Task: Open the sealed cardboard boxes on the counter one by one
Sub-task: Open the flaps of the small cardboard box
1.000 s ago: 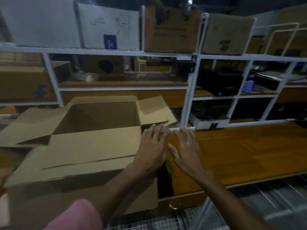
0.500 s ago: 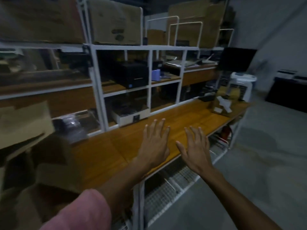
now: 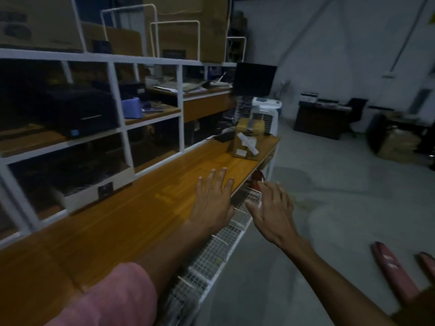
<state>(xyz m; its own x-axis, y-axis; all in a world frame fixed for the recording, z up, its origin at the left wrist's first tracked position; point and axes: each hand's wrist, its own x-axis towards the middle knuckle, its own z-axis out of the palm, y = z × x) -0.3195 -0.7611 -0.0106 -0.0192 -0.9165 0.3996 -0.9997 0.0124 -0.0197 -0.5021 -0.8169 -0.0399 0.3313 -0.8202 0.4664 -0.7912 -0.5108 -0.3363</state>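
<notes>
Head view along a long orange-brown wooden counter [image 3: 131, 222] that runs beside a white metal shelving rack [image 3: 117, 95]. The left hand [image 3: 213, 198], extended from a forearm with a pink sleeve [image 3: 113, 297], is held palm down over the counter's near edge with its fingers straight and slightly spread, gripping nothing; whether the palm touches the wood cannot be told. The right hand [image 3: 270, 208] is held beside it, past the counter edge and above a white wire-mesh lower shelf [image 3: 211, 257], fingers loosely bent and parted, also gripping nothing. A small sealed brown cardboard box [image 3: 247, 142], bearing pale tape and a white label, stands at the far end of the counter, well apart from both hands. A black flat keyboard-like object [image 3: 223, 137] lies just beside it. The rack holds a black boxy device [image 3: 77, 111], a blue plastic object [image 3: 132, 108] and large brown cartons [image 3: 190, 27] on top. A dark monitor screen [image 3: 255, 79] stands beyond the counter end, over a grey concrete floor [image 3: 329, 208].
</notes>
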